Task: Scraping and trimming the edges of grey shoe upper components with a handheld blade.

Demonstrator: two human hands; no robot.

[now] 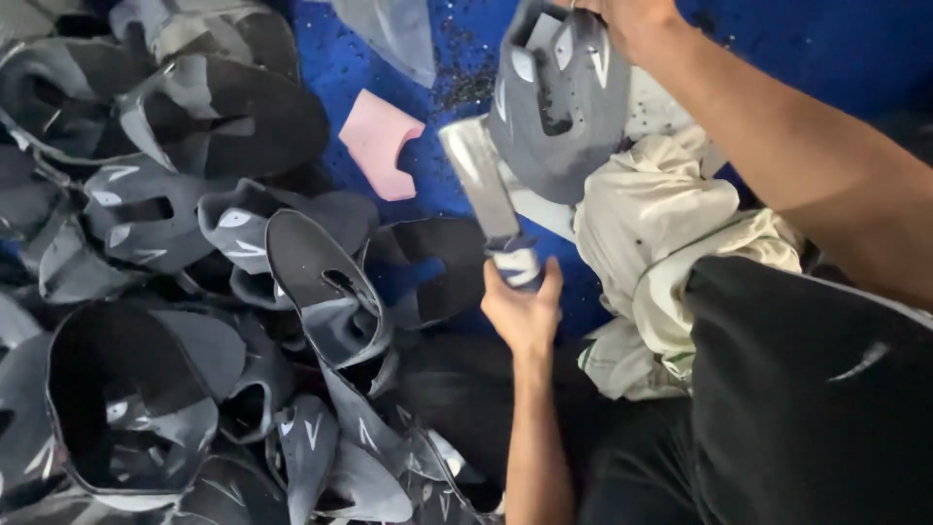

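We see right hand (pixel 632 21) clamped on upper (pixel 559 97), toe down; left hand (pixel 523 309) grips blade (pixel 481 180), pointing up-left.

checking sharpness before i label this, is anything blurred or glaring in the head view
Head view: the blade in the left hand is smeared by motion blur, with pale glare; the grey shoe upper held by the right hand is slightly soft; the heap of uppers sits dimmer but readable.
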